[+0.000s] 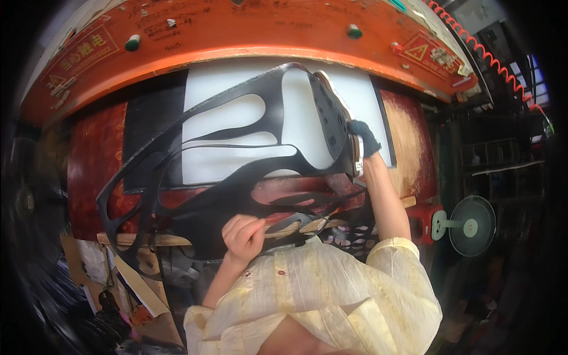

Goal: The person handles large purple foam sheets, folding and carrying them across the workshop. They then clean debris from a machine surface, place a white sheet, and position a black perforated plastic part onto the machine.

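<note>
A large black sheet (pixel 231 192) full of curved cut-outs spreads across the work surface, its near part hanging toward me. My left hand (pixel 242 235) is closed at its near side, fingers curled; whether they pinch the sheet is hidden. On the right, my right hand (pixel 365 139), in a dark glove, grips the edge of a curved cutting die (pixel 358 158) with a pale rim and brown side. This die stands along the right end of the sheet, beside a black part with several small holes (pixel 331 121). Beneath lies a white board (pixel 198 157).
An orange machine beam (pixel 248 38) with green buttons crosses the far side. Red-brown table surface (pixel 89 171) shows at the left. A small fan (pixel 471 226) stands at the right, below a red coiled hose (pixel 473 44). Cardboard scraps (pixel 139 284) lie at the lower left.
</note>
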`<state>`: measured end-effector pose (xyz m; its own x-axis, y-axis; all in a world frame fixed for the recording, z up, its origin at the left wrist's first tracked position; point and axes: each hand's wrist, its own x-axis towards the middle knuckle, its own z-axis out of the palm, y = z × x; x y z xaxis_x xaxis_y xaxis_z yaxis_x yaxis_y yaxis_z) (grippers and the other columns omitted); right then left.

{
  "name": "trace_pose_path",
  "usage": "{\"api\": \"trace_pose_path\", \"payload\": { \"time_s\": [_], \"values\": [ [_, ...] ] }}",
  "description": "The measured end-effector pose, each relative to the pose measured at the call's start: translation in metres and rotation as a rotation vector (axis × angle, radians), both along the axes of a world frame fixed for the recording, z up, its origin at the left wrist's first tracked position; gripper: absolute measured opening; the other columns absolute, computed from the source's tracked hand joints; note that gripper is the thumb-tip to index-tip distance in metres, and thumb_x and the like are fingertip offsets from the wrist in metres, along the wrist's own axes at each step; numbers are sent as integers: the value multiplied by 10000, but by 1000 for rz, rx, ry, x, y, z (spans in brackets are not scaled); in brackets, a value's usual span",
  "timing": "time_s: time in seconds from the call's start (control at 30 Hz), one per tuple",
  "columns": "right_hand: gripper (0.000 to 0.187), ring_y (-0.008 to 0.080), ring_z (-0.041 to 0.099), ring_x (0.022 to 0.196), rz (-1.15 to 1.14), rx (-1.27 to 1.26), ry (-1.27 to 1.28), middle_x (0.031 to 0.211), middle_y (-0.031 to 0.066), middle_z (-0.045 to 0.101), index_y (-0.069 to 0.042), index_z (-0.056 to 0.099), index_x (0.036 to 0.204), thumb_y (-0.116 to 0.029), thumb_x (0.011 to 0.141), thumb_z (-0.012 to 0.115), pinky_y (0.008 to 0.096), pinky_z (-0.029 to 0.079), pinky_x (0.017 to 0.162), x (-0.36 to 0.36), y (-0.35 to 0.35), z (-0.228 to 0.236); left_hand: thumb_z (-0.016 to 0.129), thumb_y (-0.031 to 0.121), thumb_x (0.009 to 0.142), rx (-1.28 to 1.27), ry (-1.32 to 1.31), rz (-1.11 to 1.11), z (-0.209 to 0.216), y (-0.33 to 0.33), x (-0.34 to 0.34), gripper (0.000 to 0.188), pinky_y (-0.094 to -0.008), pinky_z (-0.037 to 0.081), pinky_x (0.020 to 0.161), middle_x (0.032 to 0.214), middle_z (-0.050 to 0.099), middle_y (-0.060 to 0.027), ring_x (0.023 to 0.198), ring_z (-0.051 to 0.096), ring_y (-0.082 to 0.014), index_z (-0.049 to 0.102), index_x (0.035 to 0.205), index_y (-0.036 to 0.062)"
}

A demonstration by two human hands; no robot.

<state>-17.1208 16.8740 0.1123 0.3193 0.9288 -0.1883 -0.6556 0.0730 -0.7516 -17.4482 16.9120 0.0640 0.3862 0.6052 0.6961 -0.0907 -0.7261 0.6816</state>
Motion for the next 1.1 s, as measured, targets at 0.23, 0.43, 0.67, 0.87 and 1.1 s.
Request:
{"api": "trace_pose_path", "payload": {
  "time_s": [0.23, 0.43, 0.67, 0.87, 1.1],
  "values": [
    [752, 241, 563, 1044, -149, 37, 117, 1168, 164, 557, 24, 444, 1315, -243, 664, 711, 313, 453, 902, 16, -12, -14, 752, 383, 681, 161, 334, -171, 56, 17, 135, 541, -395, 399, 856, 989, 616, -134, 866, 588, -289, 612, 1068, 32],
    [760, 243, 562, 1056, -275, 8, 130, 1191, 172, 549, 24, 443, 1317, -262, 669, 718, 321, 456, 904, 50, -45, -36, 740, 203, 684, 316, 481, -150, 2, 53, 98, 197, -371, 397, 809, 625, 529, -44, 665, 529, -222, 595, 734, 80],
    [769, 247, 560, 1070, -465, -139, -11, 1217, 182, 539, 24, 442, 1320, -284, 674, 725, 329, 459, 905, 120, -122, -45, 706, 232, 721, 101, 858, -140, 6, 85, 33, 216, -369, 397, 832, 573, 507, -39, 634, 535, -239, 586, 707, 52],
    [778, 250, 559, 1082, -469, -727, -783, 1239, 190, 531, 24, 441, 1322, -304, 679, 731, 337, 462, 907, 149, -165, -50, 529, 428, 869, -484, 1059, -256, 38, 96, 73, 424, -364, 454, 567, 580, 626, -74, 590, 622, -263, 646, 726, 47],
    [578, 277, 570, 1099, -202, -1331, -1711, 1191, 132, 601, -52, 565, 1228, -380, 761, 659, 367, 430, 952, 146, -177, -44, 614, 308, 847, -429, 1339, -510, 40, 92, 129, 284, -299, 421, 479, 557, 615, -28, 411, 563, -146, 601, 942, 41]
  ]
}}
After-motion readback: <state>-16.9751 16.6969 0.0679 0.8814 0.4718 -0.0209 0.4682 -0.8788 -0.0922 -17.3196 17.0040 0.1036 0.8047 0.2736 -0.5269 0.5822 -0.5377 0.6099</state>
